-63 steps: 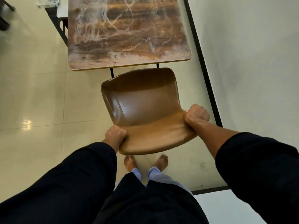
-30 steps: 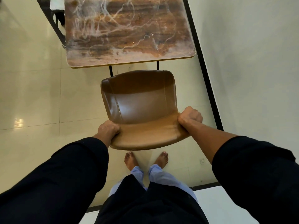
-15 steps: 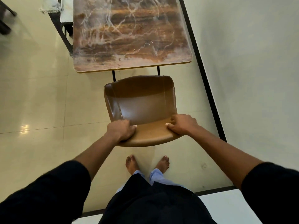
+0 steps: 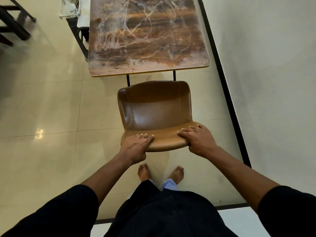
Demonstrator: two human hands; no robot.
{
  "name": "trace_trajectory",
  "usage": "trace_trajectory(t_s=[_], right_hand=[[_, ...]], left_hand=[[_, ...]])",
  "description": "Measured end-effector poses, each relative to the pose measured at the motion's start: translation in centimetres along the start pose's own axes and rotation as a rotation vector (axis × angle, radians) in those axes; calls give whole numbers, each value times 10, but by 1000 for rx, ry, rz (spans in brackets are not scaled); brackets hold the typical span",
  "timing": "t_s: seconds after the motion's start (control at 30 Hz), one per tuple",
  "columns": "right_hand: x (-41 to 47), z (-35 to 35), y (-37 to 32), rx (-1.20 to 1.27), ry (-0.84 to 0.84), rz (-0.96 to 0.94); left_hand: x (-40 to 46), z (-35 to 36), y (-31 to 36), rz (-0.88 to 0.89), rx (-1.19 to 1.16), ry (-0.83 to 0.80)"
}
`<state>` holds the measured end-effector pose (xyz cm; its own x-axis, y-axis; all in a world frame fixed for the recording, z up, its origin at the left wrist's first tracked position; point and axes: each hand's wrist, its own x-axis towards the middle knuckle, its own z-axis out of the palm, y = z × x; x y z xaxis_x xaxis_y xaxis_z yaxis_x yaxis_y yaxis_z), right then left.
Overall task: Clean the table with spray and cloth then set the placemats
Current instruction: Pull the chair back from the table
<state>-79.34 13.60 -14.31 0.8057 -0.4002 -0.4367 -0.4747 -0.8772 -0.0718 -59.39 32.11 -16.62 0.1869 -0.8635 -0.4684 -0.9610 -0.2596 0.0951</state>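
A brown marbled table (image 4: 147,36) stands ahead of me with nothing on its top. In front of its near edge is a brown leather chair (image 4: 155,108), its seat facing the table. My left hand (image 4: 136,146) grips the left part of the backrest's top edge, fingers over the front and thumb behind. My right hand (image 4: 198,140) grips the right part of the same edge in the same way. No spray bottle, cloth or placemat is clearly in view.
A white wall (image 4: 273,74) with a black skirting strip (image 4: 227,93) runs close along the right of the table and chair. Dark furniture legs (image 4: 13,23) stand at far left. Whitish items (image 4: 75,11) lie beside the table's far left corner. My bare feet (image 4: 160,173) stand behind the chair.
My hands shifted from fists on the backrest's outer corners to a grip nearer its middle. My arms stretched out and the chair moved away from me, closer to the table.
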Motion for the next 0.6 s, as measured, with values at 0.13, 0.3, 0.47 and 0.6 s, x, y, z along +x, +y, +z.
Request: trace_trajectory(t_s=[0.13, 0.3, 0.47, 0.6], right_hand=[[-2, 6, -1, 17, 36, 16], [-4, 11, -5, 41, 68, 45], [-4, 10, -13, 58, 87, 53], [-1, 8, -24, 86, 83, 64]], left_hand=[[-1, -2, 0, 1, -31, -16], [-3, -1, -1, -2, -46, -6], [-5, -1, -8, 0, -69, 6], [-7, 1, -20, 5, -80, 5]])
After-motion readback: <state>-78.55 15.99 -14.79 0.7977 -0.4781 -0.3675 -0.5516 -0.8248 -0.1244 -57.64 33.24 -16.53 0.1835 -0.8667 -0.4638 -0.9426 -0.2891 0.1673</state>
